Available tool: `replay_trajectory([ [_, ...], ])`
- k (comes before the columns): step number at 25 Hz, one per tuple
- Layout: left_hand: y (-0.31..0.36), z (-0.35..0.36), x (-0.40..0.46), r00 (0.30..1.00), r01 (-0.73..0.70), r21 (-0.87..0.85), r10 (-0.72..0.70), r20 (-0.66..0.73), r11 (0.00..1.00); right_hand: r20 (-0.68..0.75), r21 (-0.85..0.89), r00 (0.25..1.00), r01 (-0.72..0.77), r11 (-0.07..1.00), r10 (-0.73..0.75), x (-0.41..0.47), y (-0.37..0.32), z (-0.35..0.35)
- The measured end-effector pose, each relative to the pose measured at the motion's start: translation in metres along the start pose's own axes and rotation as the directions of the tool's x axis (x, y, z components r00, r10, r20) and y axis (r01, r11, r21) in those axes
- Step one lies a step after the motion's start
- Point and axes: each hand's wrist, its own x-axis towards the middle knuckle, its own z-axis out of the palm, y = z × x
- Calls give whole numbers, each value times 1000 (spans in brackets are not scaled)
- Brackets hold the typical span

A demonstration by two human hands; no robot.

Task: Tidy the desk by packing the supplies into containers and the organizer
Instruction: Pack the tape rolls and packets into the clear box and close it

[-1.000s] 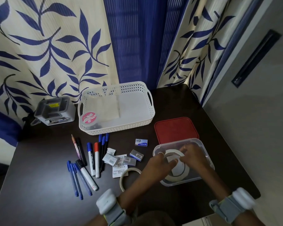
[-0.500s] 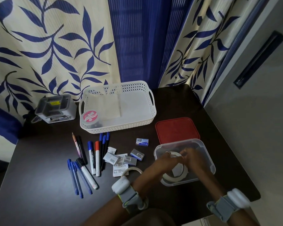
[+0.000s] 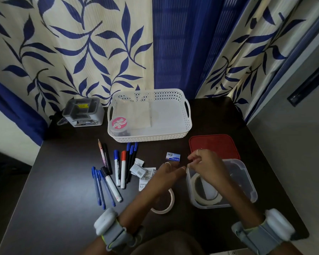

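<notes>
Both your hands have lifted out of the clear square plastic container point(image 3: 247, 183) since a moment ago, leaving a wide roll of pale masking tape point(image 3: 204, 190) lying flat inside it, which suggests that roll is now packed. Your left hand point(image 3: 166, 173) hangs just left of the container's near-left corner, fingers loosely extended and holding nothing. Your right hand point(image 3: 204, 164) hovers over the container's far-left edge, fingers loosely curled; you cannot tell from this view whether they pinch anything.

A second, thinner tape roll point(image 3: 164, 203) lies on the dark counter point(image 3: 53, 208) under your left forearm, probably next to go in. The red square lid point(image 3: 215, 146) waits beyond the container, set aside so the opening stays free. Left of your hands lie small staple boxes point(image 3: 173, 156), paper slips point(image 3: 145, 181), and a row of pens and markers point(image 3: 116, 170). The white perforated basket point(image 3: 187, 122) and grey desk organizer point(image 3: 82, 112) stand at the far edge.
</notes>
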Motion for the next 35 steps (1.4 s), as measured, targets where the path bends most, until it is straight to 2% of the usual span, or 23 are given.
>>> replay_trajectory([
  [2,-10,-9,-1,999,27,2,-26,-43,1000,35,-4,999,23,1000,-23,3,-11,13],
  [5,-30,-23,0,989,115,14,-113,-94,993,109,-100,991,86,991,-75,4,-21,44],
  [7,-45,-29,-1,979,157,42,-150,-140,987,189,-195,977,132,972,-95,3,-24,65],
  [11,-69,-34,-1,956,242,190,-200,-216,951,320,-419,946,184,889,-45,-2,-21,97],
  [15,-88,-34,5,931,333,191,-291,-219,923,337,-486,941,132,864,46,-7,-11,113],
  [19,-94,-29,7,922,370,113,-351,-161,922,308,-490,950,118,864,45,-8,-10,114],
  [25,-85,-31,-9,938,336,140,-317,-141,931,302,-462,953,143,875,4,-9,-17,104],
  [28,-71,-38,-20,965,232,143,-210,-155,962,259,-401,966,123,908,-16,-9,-23,91],
  [33,-35,-38,-33,989,60,-11,-61,-132,998,115,-292,992,91,952,-60,-6,-27,51],
  [35,-21,-32,-30,994,8,-20,-10,-106,1000,59,-264,997,61,963,-47,-6,-23,30],
])
